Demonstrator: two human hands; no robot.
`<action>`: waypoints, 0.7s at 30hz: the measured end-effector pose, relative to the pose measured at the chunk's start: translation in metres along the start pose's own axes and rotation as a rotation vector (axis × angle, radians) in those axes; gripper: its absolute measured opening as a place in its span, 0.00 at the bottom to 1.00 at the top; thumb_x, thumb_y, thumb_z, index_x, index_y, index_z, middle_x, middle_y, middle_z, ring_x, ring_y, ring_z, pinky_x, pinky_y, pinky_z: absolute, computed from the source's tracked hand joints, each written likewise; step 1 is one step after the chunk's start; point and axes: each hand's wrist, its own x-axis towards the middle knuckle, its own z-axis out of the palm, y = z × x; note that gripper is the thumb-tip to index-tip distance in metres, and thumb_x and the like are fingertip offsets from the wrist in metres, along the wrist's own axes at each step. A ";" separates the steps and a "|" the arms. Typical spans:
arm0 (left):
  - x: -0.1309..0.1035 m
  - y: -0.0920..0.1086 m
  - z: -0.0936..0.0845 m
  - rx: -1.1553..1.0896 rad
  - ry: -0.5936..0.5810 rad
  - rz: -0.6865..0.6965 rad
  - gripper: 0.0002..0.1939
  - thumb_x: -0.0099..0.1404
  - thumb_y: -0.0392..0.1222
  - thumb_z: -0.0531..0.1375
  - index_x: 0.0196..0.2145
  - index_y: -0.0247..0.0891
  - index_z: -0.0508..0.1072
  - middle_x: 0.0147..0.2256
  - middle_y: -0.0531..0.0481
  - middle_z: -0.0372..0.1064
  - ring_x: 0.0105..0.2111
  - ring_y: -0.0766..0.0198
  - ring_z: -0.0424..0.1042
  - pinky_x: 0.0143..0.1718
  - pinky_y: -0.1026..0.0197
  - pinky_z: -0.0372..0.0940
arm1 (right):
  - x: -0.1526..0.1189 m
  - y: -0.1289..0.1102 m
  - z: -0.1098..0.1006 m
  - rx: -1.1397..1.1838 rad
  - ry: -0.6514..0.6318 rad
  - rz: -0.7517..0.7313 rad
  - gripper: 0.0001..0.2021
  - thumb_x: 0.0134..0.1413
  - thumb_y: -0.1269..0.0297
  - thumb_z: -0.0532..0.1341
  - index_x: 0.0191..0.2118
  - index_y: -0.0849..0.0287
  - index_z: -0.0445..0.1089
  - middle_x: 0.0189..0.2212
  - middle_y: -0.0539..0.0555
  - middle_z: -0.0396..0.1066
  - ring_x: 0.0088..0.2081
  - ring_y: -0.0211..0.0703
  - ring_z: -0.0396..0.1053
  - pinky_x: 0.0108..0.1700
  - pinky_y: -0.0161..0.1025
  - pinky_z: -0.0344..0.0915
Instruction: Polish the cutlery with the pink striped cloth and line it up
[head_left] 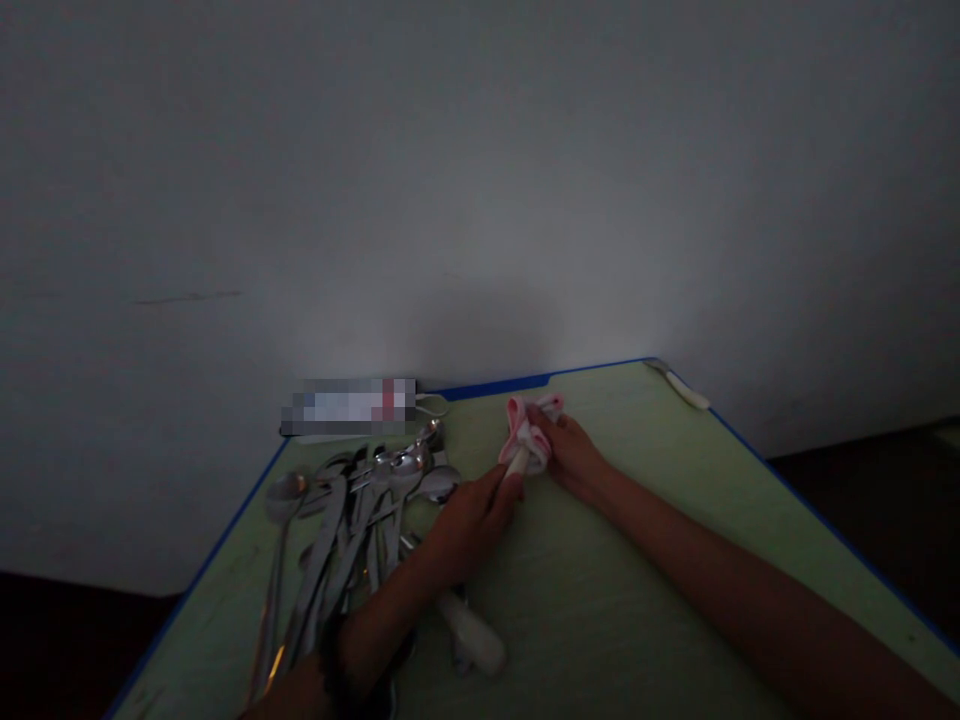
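Observation:
My left hand (472, 520) is closed round a pale handle (517, 462) of a utensil whose head is hidden in a cloth. The pink and white cloth (516, 432) is bunched around that end, and my right hand (568, 448) grips it with closed fingers. Both hands are close together above the middle of the table. Beneath and to the left of my left arm lies a heap of metal cutlery (364, 520), with spoons and flat handles crossing each other. Another thick white handle (474, 632) pokes out from under my left forearm.
A pale green table (637, 560) with a blue edge stands against a grey wall (480, 180). At its far right corner lies a white-handled utensil (686, 390). A flat blurred-out object (349, 408) with a pale cable (433, 405) sits at the back left.

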 end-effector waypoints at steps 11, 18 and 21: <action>0.001 -0.006 0.002 -0.134 0.054 -0.065 0.18 0.68 0.51 0.42 0.34 0.38 0.66 0.20 0.57 0.56 0.21 0.67 0.59 0.23 0.66 0.53 | -0.005 -0.017 -0.002 0.318 -0.126 0.037 0.04 0.45 0.66 0.54 0.25 0.57 0.64 0.14 0.45 0.63 0.15 0.34 0.53 0.22 0.33 0.55; 0.000 -0.003 0.001 -0.090 0.040 -0.042 0.18 0.69 0.50 0.41 0.34 0.38 0.65 0.22 0.56 0.57 0.23 0.66 0.60 0.24 0.66 0.54 | -0.001 -0.012 -0.004 0.362 -0.142 0.068 0.04 0.44 0.68 0.56 0.26 0.60 0.68 0.18 0.47 0.68 0.20 0.34 0.61 0.28 0.34 0.61; -0.001 -0.002 0.001 -0.006 0.015 -0.016 0.17 0.69 0.48 0.41 0.34 0.38 0.65 0.23 0.55 0.59 0.24 0.65 0.62 0.26 0.65 0.55 | 0.003 -0.006 -0.004 0.222 -0.064 0.041 0.02 0.43 0.71 0.61 0.27 0.62 0.69 0.21 0.48 0.70 0.24 0.33 0.64 0.31 0.32 0.61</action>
